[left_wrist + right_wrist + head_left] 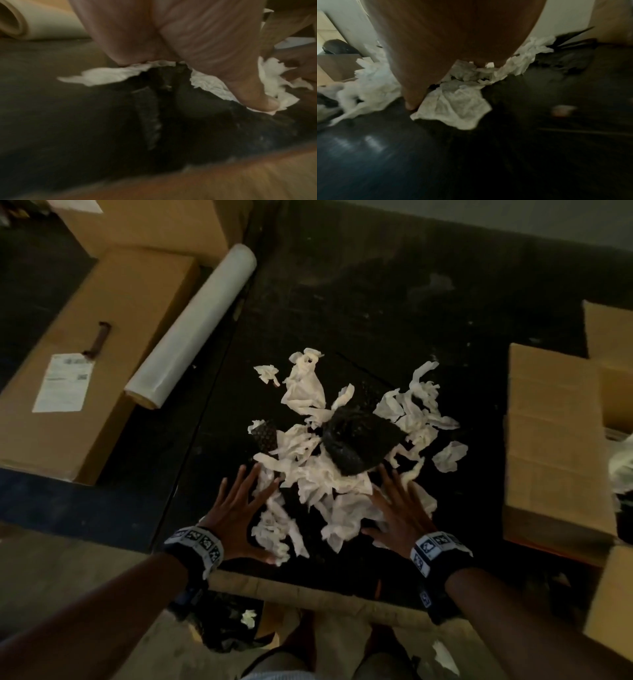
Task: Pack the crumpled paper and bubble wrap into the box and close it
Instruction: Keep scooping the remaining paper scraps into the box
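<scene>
I've got both hands flat, fingers spread: left hand (pixel 236 510) & right hand (pixel 399 508) flank the crumpled paper (pixel 329 484) w/ black bubble wrap (pixel 356 440) mid-counter (pixel 411 302); cardboard box (pixel 555 440) at right edge.

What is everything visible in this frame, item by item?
paper: many crumpled pieces, white, heaped mid-table
bubble wrap: one large wad plus a smaller piece to its left, black, on the paper heap
open box: one, brown cardboard, right of the heap, flaps up
film roll: one, whitish, left of the heap, leaning against the long box
long box: one, brown, far left, with a white label and a dark tool on top
back box: one, brown, top left
table: one, black
floor scraps: a few, white, below the table edge
left hand: fingers spread, on the heap's left edge
right hand: fingers spread, on the heap's right edge
</scene>
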`<action>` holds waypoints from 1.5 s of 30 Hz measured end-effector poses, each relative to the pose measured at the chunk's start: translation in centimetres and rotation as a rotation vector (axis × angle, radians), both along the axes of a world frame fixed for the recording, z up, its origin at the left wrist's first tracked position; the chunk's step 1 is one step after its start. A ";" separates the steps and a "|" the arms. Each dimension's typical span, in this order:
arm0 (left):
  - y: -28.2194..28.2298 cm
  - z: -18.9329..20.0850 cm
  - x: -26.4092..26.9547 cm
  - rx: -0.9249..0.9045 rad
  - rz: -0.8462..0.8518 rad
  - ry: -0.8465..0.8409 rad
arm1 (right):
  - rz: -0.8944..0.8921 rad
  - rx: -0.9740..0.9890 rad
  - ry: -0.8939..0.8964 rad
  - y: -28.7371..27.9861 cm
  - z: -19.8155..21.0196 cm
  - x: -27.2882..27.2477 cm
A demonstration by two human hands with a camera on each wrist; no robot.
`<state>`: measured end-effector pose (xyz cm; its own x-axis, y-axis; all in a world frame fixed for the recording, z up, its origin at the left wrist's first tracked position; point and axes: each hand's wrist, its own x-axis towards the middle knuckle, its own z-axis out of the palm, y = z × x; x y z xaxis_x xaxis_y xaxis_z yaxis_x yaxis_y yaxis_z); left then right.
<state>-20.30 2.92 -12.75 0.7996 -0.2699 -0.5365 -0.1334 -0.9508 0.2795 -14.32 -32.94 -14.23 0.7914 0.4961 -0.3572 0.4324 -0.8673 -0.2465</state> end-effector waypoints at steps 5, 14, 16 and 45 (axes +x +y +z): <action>-3.2 -0.4 3.0 -0.053 0.082 -0.058 | 0.032 0.169 0.012 3.3 1.1 1.3; -0.4 3.6 3.8 -0.171 0.287 -0.423 | -0.330 0.474 -0.215 1.4 6.8 4.8; -0.3 4.1 4.9 -0.132 0.246 -0.339 | -0.375 0.370 -0.141 2.0 7.7 6.8; -4.4 -2.4 12.9 -0.157 0.258 -0.233 | -0.101 0.103 -0.032 12.8 -0.7 12.7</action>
